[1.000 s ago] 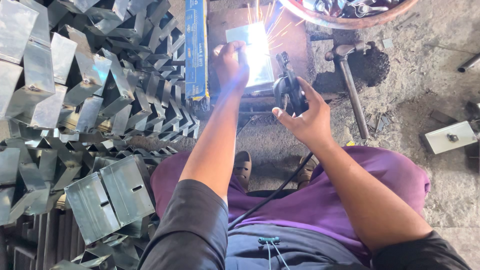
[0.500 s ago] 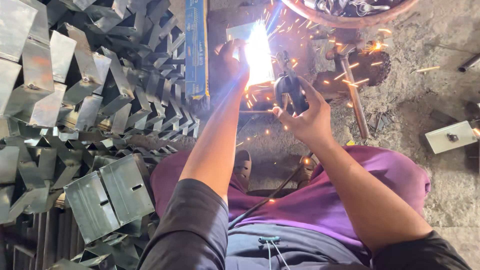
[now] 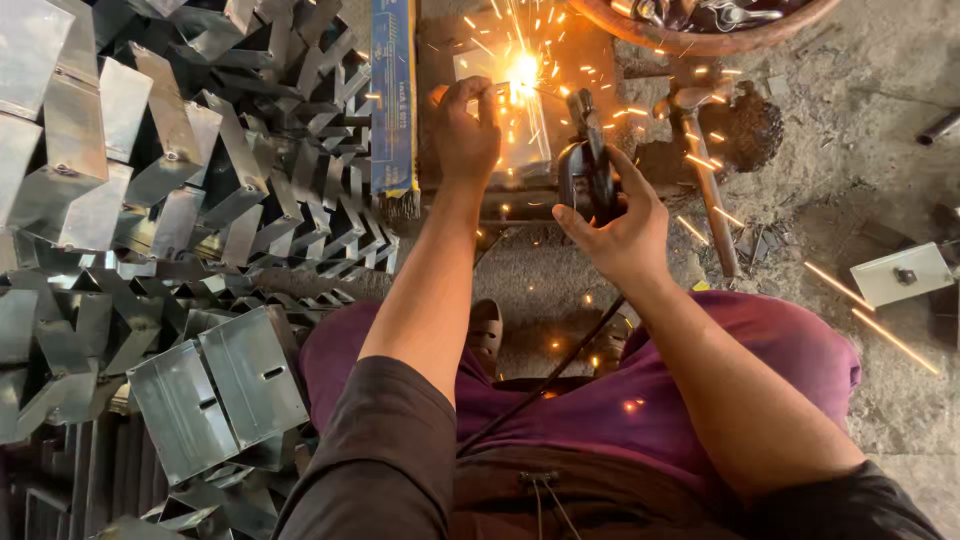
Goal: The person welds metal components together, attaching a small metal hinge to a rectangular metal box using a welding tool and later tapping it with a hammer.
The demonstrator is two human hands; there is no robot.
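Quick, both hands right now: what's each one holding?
Left hand: closed on the edge of the metal plate.
Right hand: closed around the black welding holder.

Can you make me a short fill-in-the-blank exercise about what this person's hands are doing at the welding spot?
1. The right hand grips a black electrode ____.
2. The left hand steadies a flat metal ____ where the bright arc burns.
3. A heap of folded sheet-metal brackets lies on the person's ____ side.
4. A hammer lies on the ground to the ____ of the right hand.

Missing words: holder; plate; left; right
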